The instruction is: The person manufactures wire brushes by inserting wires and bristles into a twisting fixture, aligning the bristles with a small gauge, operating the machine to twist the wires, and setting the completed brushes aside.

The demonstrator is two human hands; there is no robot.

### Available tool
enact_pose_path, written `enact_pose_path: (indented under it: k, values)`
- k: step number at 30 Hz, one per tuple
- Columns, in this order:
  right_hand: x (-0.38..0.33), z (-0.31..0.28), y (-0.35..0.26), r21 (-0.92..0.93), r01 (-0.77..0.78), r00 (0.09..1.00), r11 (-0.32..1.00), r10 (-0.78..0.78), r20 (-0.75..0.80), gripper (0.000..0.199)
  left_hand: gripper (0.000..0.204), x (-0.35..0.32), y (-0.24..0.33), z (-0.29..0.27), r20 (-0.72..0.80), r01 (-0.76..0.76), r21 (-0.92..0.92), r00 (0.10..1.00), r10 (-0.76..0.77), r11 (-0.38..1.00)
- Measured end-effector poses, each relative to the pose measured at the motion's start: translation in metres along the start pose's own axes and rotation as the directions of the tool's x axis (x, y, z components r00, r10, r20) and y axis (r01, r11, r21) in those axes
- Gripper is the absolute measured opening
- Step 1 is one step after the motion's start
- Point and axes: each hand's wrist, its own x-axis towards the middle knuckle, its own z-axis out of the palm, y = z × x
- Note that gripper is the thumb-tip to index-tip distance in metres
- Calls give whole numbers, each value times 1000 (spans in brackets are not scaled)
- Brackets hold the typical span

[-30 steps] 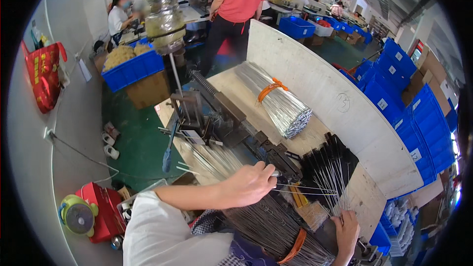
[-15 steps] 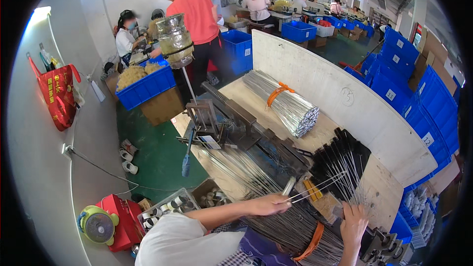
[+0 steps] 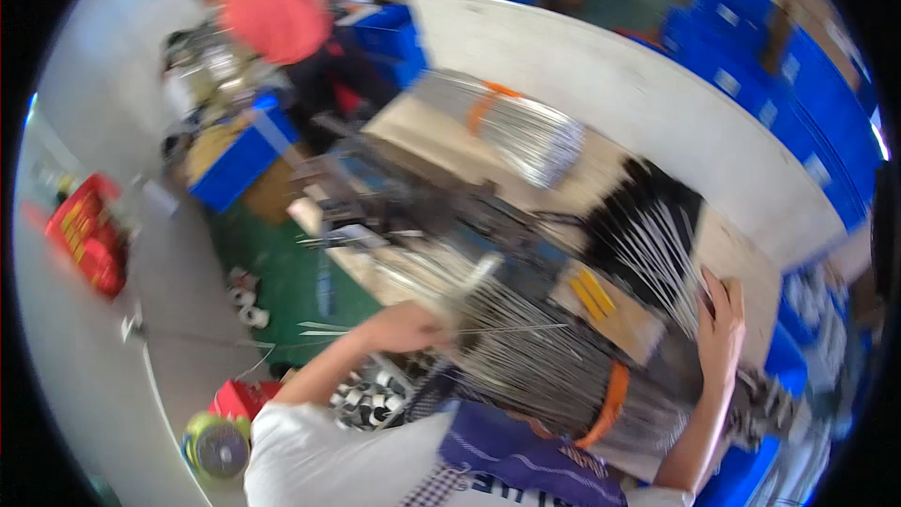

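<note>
Head view, blurred: the left hand is closed around a few thin metal rods above the near bundle of rods tied with an orange band. The right hand lies open against black-tipped rods at right. Farther off lies another rod bundle.

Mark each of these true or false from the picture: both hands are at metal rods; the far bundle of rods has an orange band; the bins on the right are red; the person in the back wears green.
1. Both hands are at metal rods: true. The left hand and right hand touch thin rods.
2. The far bundle has an orange band: true.
3. The bins on the right are red: false, they are blue.
4. The person in the back wears green: false, the top is red-orange.
</note>
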Motion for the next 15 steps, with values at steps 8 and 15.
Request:
enact_pose_path:
  k: [8, 15]
  values:
    - [-7, -53, 8, 371, -68, 898, 926, 219, -381, 13, 38, 116, 164, 68, -9, -557, -57, 830, 557, 829]
    - [-63, -68, 33, 171, -225, 933, 959, 263, -247, 1, 35, 180, 201, 62, 63, -466, 135, 885, 462, 875]
